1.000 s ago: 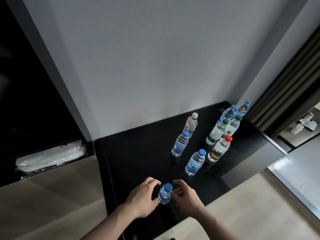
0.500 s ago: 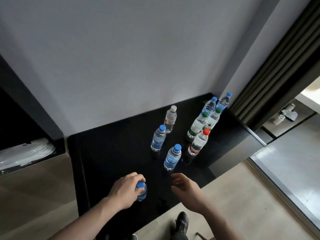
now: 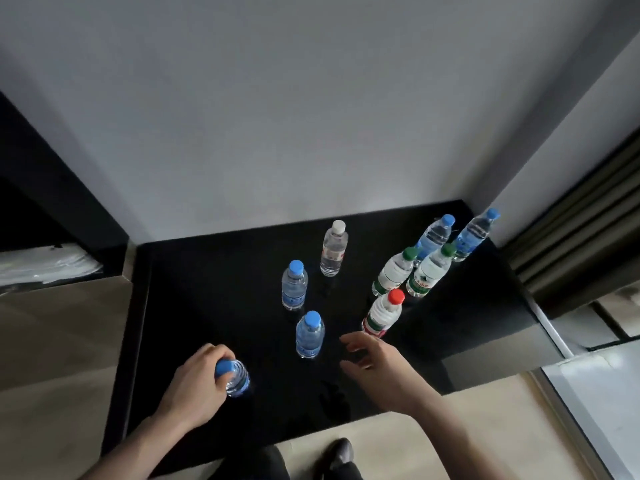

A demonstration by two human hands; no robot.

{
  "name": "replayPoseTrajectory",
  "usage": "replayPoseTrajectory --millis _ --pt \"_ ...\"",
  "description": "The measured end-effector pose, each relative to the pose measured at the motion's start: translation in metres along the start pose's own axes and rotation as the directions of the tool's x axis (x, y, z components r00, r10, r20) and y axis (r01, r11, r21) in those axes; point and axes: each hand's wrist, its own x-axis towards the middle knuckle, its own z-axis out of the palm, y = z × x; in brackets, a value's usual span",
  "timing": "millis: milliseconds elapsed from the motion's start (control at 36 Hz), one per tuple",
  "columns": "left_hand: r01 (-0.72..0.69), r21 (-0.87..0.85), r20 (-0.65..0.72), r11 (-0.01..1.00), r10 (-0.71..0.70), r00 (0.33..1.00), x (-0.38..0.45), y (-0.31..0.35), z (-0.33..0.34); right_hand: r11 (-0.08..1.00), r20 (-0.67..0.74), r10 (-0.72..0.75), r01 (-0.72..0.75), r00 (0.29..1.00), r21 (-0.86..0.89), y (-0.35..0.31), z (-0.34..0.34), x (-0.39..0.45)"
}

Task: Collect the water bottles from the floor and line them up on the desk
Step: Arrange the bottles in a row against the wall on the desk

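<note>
Nearest me, I am seeing the left hand (image 3: pixel 194 386) gripping a small clear plastic bottle with a blue cap (image 3: pixel 233 374), standing on the glossy black desk (image 3: pixel 207 306). The right hand (image 3: pixel 377 362) is hovering beside it, fingers spread and empty. Farther back, eight more bottles are standing scattered rather than lined up, so I judge arranging remains. Labels are showing too blurred to read.

Hotel-like room: black desk (image 3: pixel 214 299), curtain (image 3: pixel 581 216)
</note>
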Motion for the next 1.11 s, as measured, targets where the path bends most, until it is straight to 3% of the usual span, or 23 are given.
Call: replayPoseTrajectory --millis 139,278,472,750,917,1111 --pt "0.122 -0.003 -0.015 0.993 -0.122 0.992 -0.006 0.012 -0.004 0.997 0.091 -0.055 0.06 0.994 -0.047 0.008 -0.02 0.012" --pt "0.137 0.076 0.021 0.988 -0.139 0.99 -0.002 0.02 -0.022 0.997 0.07 -0.071 0.073 0.995 -0.022 0.008 -0.031 0.021" --pt "-0.023 -0.016 -0.1 1.0 0.021 0.995 0.025 0.063 -0.054 0.999 -0.006 -0.05 0.05 0.999 0.017 0.01 -0.047 0.024" --pt "-0.304 -0.114 -0.041 0.946 0.301 0.953 0.07 0.163 -0.038 0.998 -0.145 -0.046 0.053 0.988 0.04 0.04 -0.109 0.015" --pt "-0.329 -0.115 -0.015 0.937 0.33 0.944 0.088 0.219 -0.01 0.992 -0.178 -0.068 0.085 0.982 0.091 0.072 -0.154 0.031" --pt "-0.274 -0.143 -0.091 0.951 0.263 0.96 0.108 0.281 0.034 0.985 -0.11 -0.12 0.132 0.987 0.108 0.126 -0.207 0.063"
